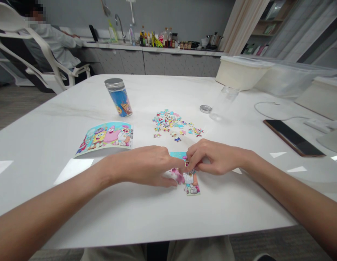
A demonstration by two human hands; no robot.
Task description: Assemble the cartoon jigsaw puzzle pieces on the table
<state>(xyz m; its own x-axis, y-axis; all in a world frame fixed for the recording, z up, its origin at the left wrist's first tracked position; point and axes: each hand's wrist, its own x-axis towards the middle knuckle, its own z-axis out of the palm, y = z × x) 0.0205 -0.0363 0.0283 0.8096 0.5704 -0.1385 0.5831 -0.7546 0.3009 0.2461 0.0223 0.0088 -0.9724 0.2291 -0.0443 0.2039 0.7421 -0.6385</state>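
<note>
A partly joined jigsaw puzzle (192, 178) lies flat near the front of the white table, its left side covered by my fingers. My left hand (146, 165) rests over it palm down, fingers stretched out, the index fingertip touching the pieces. My right hand (212, 156) pinches a small puzzle piece (187, 164) between thumb and index finger, right at the puzzle's upper part. Just beyond the hands is a loose heap of puzzle pieces (168, 121), with several strays around it. A curled picture card (107, 137) of cartoon figures lies to the left.
A jar with a metal lid (119, 98) stands at the left back. A clear empty jar (225, 99) and its loose lid (206, 108) are right of the heap. A phone (292, 137), a white cable (277, 116) and plastic bins (243, 72) occupy the right. A person (54, 43) sits far left.
</note>
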